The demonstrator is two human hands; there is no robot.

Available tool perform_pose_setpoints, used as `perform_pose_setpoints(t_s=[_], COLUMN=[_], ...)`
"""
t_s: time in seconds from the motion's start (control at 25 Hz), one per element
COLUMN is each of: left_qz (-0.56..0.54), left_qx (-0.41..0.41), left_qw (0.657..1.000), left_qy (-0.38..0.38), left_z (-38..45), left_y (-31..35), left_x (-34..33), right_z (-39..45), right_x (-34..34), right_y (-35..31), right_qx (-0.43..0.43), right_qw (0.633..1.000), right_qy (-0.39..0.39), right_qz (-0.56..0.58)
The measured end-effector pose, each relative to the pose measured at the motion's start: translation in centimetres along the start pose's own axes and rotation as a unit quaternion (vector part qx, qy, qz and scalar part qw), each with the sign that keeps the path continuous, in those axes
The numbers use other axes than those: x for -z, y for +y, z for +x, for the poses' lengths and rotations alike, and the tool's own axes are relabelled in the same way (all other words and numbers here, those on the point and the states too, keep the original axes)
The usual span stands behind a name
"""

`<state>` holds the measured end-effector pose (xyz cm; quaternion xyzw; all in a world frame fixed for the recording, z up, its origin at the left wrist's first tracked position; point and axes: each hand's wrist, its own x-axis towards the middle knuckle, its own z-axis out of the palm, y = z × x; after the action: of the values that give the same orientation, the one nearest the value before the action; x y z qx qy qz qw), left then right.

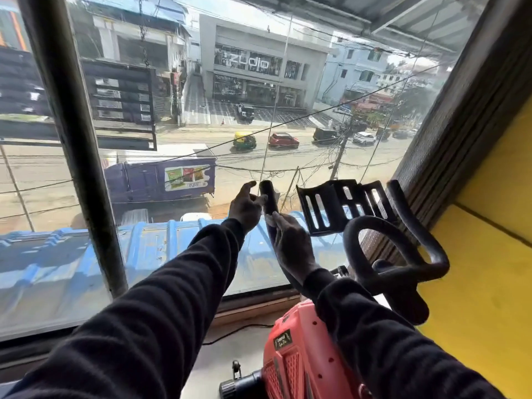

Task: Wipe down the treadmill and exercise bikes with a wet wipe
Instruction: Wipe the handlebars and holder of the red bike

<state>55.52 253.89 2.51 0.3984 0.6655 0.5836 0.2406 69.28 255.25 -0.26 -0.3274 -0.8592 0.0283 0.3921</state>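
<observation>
The exercise bike has a red body (293,355) and black handlebars. Its left handlebar horn (267,194) rises in front of the window. My left hand (246,207) is beside the horn's tip, thumb raised and fingertips touching the bar. My right hand (290,243) is just below it, curled round the same horn. It presses a pale wet wipe (270,218) against the bar, and only a small edge of the wipe shows under the fingers. Both arms are in black sleeves.
A black slotted device holder (339,205) sits at the centre of the handlebars, with the looped right grip (403,249) beside it. A large window with a dark post (74,139) is straight ahead, and a yellow wall (489,254) is at the right. A black cable (239,331) lies on the sill.
</observation>
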Motion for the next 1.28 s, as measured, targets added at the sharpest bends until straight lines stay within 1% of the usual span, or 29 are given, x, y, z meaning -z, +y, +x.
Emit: perform_pose_setpoints(t_s=[0.16, 0.24, 0.32, 0.36, 0.4, 0.44, 0.48, 0.52, 0.56, 0.6, 0.64, 0.68, 0.72, 0.8, 0.88, 0.92, 1.0, 1.04, 1.08, 1.12, 1.16, 1.28], left_qz=[0.098, 0.123, 0.179, 0.246, 0.309, 0.355, 0.377, 0.392, 0.421, 0.46, 0.488, 0.502, 0.496, 0.498, 0.535, 0.548, 0.563, 0.561, 0.559, 0.554, 0.546, 0.539], left_qx=[-0.052, -0.075, -0.114, -0.15, -0.2, -0.244, -0.278, -0.294, -0.314, -0.366, -0.416, -0.443, -0.454, -0.44, -0.444, -0.462, -0.487, -0.492, -0.485, -0.479, -0.479, -0.454], left_qw=[0.991, 0.986, 0.975, 0.956, 0.929, 0.901, 0.88, 0.862, 0.833, 0.789, 0.749, 0.725, 0.721, 0.725, 0.686, 0.663, 0.631, 0.629, 0.636, 0.647, 0.656, 0.678], left_qy=[-0.07, -0.082, -0.066, -0.053, -0.043, -0.052, -0.083, -0.13, -0.171, -0.177, -0.169, -0.165, -0.166, -0.181, -0.215, -0.215, -0.217, -0.217, -0.219, -0.215, -0.205, -0.21], left_z=[0.3, 0.6, 1.6, 2.1, 2.7, 3.1, 3.6, 3.9, 4.4, 4.8, 5.1, 5.7, 6.0, 6.2, 6.3, 6.3, 6.1, 5.9, 5.7, 5.5, 5.4, 5.4], left_y=[0.7, 0.2, -0.2, -0.4, -0.6, -0.5, -0.3, 0.0, 0.2, 0.6, 0.6, 0.6, 0.6, 0.9, 1.2, 1.4, 1.9, 2.2, 2.2, 2.2, 2.2, 2.3], left_x=[-0.9, -0.9, -0.5, -0.6, -0.8, -1.0, -1.1, -1.1, -0.9, -0.6, -0.4, -0.2, -0.3, -0.8, -1.3, -1.5, -1.1, -0.8, -0.6, -0.5, -0.5, -0.9], right_z=[1.6, 0.7, -1.6, -2.1, -1.6, -0.7, 0.3, 1.0, 1.2, 0.9, 0.0, -1.3, -2.4, -2.2, 0.0, 0.4, -1.1, -2.9, -5.1, -6.6, -7.0, -4.8], right_x=[0.5, 1.3, 2.5, 2.8, 2.8, 2.5, 2.2, 1.7, 1.1, 0.9, 1.1, 1.4, 1.9, 2.1, 1.0, 0.0, -1.6, -1.8, -1.6, -1.0, -0.5, -1.0], right_y=[-0.9, -0.8, -0.1, 0.2, 0.3, 0.2, -0.4, -1.2, -1.9, -2.2, -2.3, -2.2, -2.3, -2.0, -2.7, -3.7, -5.3, -5.3, -5.0, -4.7, -4.3, -4.8], right_qx=[-0.123, -0.142, -0.161, -0.181, -0.199, -0.21, -0.215, -0.212, -0.209, -0.206, -0.203, -0.203, -0.218, -0.272, -0.305, -0.297, -0.224, -0.171, -0.114, -0.082, -0.074, -0.128], right_qw=[0.991, 0.988, 0.982, 0.975, 0.971, 0.971, 0.973, 0.976, 0.978, 0.979, 0.979, 0.978, 0.972, 0.954, 0.943, 0.944, 0.959, 0.966, 0.969, 0.965, 0.961, 0.949], right_qy=[-0.014, -0.043, -0.1, -0.126, -0.133, -0.113, -0.078, -0.043, -0.016, -0.001, -0.005, -0.015, -0.033, -0.045, -0.025, -0.007, 0.028, 0.025, 0.005, -0.026, -0.052, -0.075], right_qz=[0.049, 0.043, 0.004, -0.005, -0.009, -0.002, 0.011, 0.014, 0.008, -0.004, -0.025, -0.053, -0.083, -0.119, -0.131, -0.141, -0.172, -0.192, -0.221, -0.248, -0.262, -0.277])
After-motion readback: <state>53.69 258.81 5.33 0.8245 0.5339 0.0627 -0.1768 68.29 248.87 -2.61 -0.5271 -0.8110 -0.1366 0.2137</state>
